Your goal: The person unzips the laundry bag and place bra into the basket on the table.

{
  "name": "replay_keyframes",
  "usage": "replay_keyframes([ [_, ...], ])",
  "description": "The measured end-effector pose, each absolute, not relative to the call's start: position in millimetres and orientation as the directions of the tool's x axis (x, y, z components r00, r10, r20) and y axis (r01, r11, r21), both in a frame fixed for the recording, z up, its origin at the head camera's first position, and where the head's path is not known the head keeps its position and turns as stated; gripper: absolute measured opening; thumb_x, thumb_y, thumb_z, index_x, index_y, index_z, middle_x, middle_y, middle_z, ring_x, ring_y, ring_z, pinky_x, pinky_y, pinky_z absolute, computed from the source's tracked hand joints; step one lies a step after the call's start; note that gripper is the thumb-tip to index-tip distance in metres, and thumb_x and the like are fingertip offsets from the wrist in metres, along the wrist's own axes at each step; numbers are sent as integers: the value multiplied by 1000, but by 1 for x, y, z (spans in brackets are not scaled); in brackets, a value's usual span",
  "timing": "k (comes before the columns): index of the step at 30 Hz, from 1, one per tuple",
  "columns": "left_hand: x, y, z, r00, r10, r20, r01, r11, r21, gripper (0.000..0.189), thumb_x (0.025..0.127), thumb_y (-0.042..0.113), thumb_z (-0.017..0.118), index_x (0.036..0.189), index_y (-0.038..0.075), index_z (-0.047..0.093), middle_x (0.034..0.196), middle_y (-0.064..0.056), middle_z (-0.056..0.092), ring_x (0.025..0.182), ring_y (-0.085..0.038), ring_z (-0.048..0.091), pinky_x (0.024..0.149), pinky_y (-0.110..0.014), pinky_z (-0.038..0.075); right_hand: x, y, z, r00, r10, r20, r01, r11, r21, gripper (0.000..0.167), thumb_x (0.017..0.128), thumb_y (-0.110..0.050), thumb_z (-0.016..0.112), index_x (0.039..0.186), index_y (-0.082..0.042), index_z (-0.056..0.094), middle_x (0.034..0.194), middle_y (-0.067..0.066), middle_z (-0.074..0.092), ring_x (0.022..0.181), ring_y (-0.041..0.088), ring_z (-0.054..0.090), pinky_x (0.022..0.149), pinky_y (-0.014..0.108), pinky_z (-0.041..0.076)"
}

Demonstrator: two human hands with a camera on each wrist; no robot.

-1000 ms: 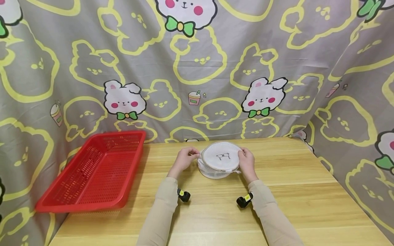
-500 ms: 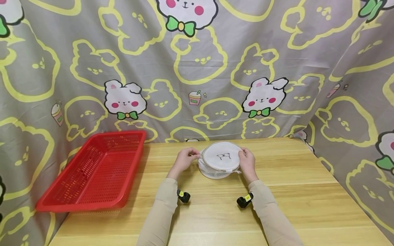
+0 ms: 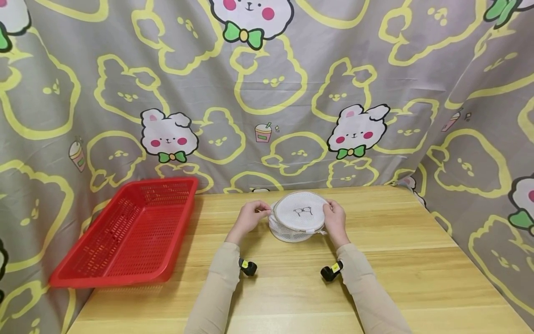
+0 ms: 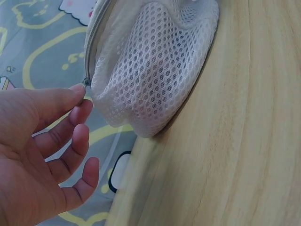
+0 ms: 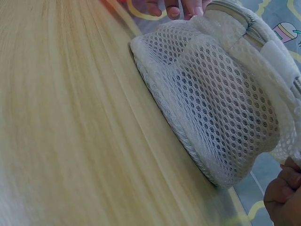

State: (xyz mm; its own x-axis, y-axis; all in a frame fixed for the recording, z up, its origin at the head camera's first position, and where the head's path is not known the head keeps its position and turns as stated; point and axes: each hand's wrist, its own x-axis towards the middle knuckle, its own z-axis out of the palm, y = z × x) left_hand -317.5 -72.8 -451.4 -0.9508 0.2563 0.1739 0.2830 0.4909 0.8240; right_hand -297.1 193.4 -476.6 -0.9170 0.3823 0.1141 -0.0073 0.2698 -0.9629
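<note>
Nothing has noticeably moved since the earlier frame: bag and hands keep their places. Between the hands, the white mesh bag (image 3: 288, 234) stands on the surface (image 3: 283, 297), right of the basket (image 3: 110, 281), its round lid (image 3: 300, 221) sitting askew over the base. The left hand (image 4: 37, 141) pinches the zip pull (image 4: 86, 81) between thumb and forefinger, other fingers loosely bent; the right hand (image 3: 335, 219) grasps the lid's edge at its right, thumb on top. The bag should be light and soft, its wall sagging under any push, the weave rough enough not to slip. The zipped rim looks stiffest, so that seems the best hold; the small pull calls for a fingertip pinch. Whether anything lies inside cannot be told.
</note>
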Motion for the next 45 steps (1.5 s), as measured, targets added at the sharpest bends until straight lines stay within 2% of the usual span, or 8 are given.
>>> replay_keyframes([
  [6, -315, -73, -450, -949, 264, 170, 283, 481, 830, 8, 89, 16, 70, 89, 8, 71, 87, -6, 71, 82, -25, 59, 71, -26, 45, -298, 193, -476, -912, 391, 125, -8, 286, -958, 32, 94, -11, 46, 117, 3, 64, 112, 23, 67, 95, 24, 58, 70, 12, 42],
  [15, -314, -73, -450, -945, 272, 183, 300, 491, 818, 8, 89, 16, 71, 91, 8, 71, 89, -6, 71, 76, -10, 55, 71, -24, 46, -298, 194, -477, -913, 390, 122, -12, 272, -962, 33, 95, -11, 45, 118, 3, 64, 112, 23, 67, 85, 12, 55, 67, 9, 43],
  [24, -312, -73, -449, -945, 278, 174, 295, 492, 819, 8, 88, 15, 71, 90, 8, 71, 89, -6, 71, 75, -11, 55, 70, -24, 46, -298, 193, -477, -914, 389, 117, -6, 274, -962, 34, 95, -11, 45, 120, 4, 63, 114, 23, 66, 91, 19, 57, 67, 8, 43],
  [37, -311, -74, -448, -943, 303, 137, 274, 475, 836, 7, 88, 14, 70, 93, 8, 71, 91, -5, 70, 77, -10, 56, 70, -23, 46, -297, 194, -476, -914, 394, 102, 5, 261, -965, 33, 96, -11, 45, 119, 4, 62, 111, 23, 65, 86, 14, 55, 67, 9, 43],
  [45, -309, -75, -446, -932, 325, 161, 303, 454, 838, 7, 89, 14, 70, 92, 9, 72, 91, -5, 70, 80, -12, 58, 72, -23, 47, -297, 194, -477, -907, 405, 117, -2, 275, -961, 33, 95, -11, 45, 118, 4, 63, 110, 22, 65, 90, 17, 55, 69, 11, 42],
])
